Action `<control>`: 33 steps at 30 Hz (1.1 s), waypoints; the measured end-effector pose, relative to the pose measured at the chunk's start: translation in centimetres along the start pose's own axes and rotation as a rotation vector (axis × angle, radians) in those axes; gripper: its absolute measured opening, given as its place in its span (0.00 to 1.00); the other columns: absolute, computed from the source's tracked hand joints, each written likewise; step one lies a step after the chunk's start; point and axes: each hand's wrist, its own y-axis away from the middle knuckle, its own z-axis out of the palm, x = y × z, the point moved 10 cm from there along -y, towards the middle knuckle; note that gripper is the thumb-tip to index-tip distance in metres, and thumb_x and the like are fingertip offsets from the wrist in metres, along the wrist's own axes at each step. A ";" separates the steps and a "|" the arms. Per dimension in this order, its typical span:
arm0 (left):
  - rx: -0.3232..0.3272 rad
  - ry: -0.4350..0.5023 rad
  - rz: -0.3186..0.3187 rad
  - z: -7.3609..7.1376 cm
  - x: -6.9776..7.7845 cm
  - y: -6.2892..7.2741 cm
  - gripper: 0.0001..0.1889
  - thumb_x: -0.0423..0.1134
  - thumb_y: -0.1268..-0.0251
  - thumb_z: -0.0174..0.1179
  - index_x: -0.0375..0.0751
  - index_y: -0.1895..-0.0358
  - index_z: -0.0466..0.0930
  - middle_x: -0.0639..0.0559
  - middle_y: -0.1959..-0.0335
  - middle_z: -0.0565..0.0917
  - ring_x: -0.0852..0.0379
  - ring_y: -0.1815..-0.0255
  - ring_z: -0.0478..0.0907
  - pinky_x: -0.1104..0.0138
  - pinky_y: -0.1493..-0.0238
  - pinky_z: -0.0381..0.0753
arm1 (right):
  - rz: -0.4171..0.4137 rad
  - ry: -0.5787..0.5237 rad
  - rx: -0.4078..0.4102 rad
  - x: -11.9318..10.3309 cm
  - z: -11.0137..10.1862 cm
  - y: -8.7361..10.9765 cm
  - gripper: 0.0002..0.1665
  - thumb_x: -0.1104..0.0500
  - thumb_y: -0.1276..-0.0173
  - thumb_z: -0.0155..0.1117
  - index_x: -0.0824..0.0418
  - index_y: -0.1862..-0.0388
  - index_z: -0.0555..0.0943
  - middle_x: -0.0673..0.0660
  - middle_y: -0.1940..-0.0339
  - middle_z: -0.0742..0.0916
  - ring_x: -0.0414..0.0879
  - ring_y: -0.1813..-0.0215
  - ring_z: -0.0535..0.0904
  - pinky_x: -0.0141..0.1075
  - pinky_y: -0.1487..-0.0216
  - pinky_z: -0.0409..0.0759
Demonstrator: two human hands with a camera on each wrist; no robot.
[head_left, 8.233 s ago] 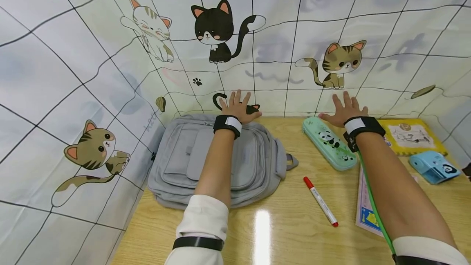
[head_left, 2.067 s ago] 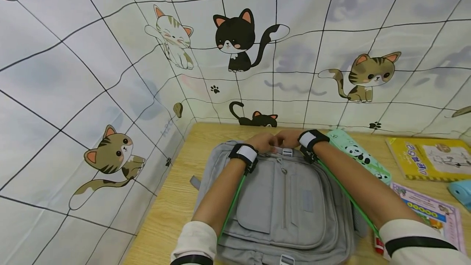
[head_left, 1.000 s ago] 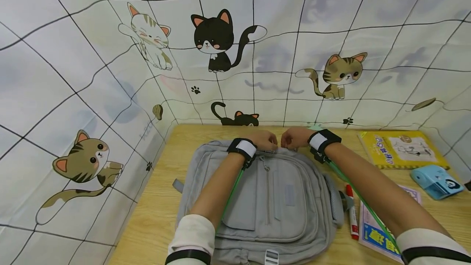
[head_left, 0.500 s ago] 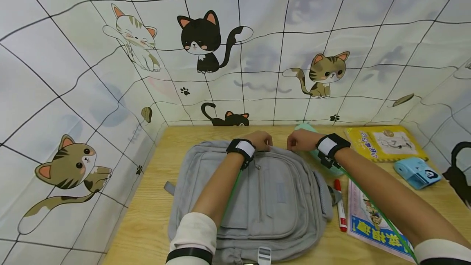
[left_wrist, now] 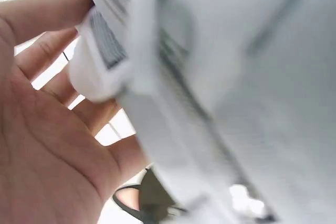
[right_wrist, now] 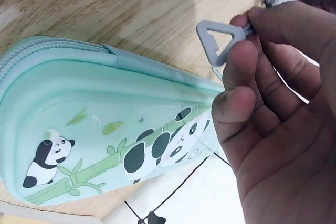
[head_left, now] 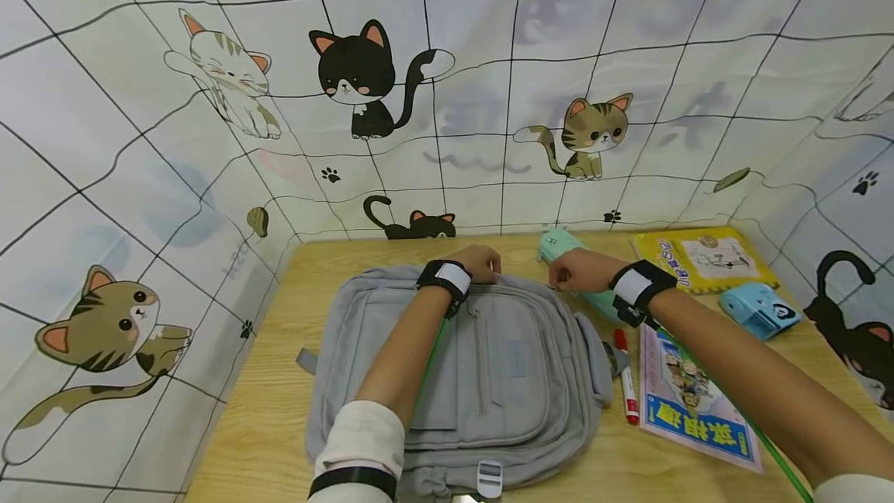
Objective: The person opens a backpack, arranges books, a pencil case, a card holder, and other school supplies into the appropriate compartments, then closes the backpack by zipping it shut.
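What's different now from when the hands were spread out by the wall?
The backpack slid away from the wall and to the right. The left hand now holds its top edge; the right hand pinches a grey triangular pull. The red-capped marker sits closer to the pink book. The yellow book stayed put.

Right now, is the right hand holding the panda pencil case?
No: in the right wrist view, the right hand pinches a triangular gray zipper pull, while the panda pencil case lies on the table.
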 end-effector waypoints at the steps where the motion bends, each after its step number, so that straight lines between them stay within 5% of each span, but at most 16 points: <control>1: 0.004 -0.001 0.003 0.0 0.6 -0.1 0.07 0.41 0.39 0.58 0.53 0.59 0.79 0.56 0.58 0.80 0.60 0.61 0.76 0.68 0.64 0.75 | -0.003 0.014 0.005 0.0 0.0 0.0 0.05 0.61 0.34 0.57 0.56 0.62 0.80 0.50 0.68 0.85 0.36 0.71 0.77 0.33 0.66 0.75; 7: -0.018 -0.048 0.209 2.1 6.9 -2.2 0.11 0.46 0.42 0.62 0.56 0.55 0.77 0.58 0.59 0.80 0.62 0.60 0.76 0.69 0.63 0.75 | -0.006 0.060 0.051 0.4 0.3 0.4 0.05 0.61 0.35 0.58 0.55 0.61 0.80 0.50 0.67 0.85 0.38 0.68 0.78 0.35 0.65 0.76; 10: -0.025 -0.092 0.230 2.9 8.3 -3.0 0.08 0.47 0.44 0.64 0.58 0.62 0.78 0.62 0.64 0.79 0.64 0.64 0.76 0.70 0.66 0.74 | -0.035 0.061 0.094 0.0 0.1 1.0 0.06 0.63 0.36 0.59 0.58 0.62 0.80 0.52 0.67 0.85 0.40 0.67 0.79 0.36 0.66 0.77; 17: -0.012 -0.049 0.248 2.4 8.9 -3.2 0.05 0.44 0.47 0.67 0.53 0.72 0.80 0.63 0.73 0.81 0.64 0.73 0.74 0.73 0.72 0.72 | 0.020 0.108 0.141 0.4 0.3 2.8 0.02 0.59 0.37 0.61 0.55 0.66 0.79 0.45 0.70 0.82 0.37 0.70 0.74 0.34 0.67 0.74; 33: 0.033 0.008 0.294 1.8 8.4 -3.8 0.07 0.44 0.52 0.69 0.50 0.72 0.81 0.61 0.71 0.82 0.65 0.70 0.76 0.75 0.67 0.73 | 0.133 0.171 0.115 -2.2 1.5 7.5 0.02 0.59 0.38 0.60 0.53 0.66 0.77 0.45 0.73 0.78 0.36 0.74 0.73 0.33 0.71 0.72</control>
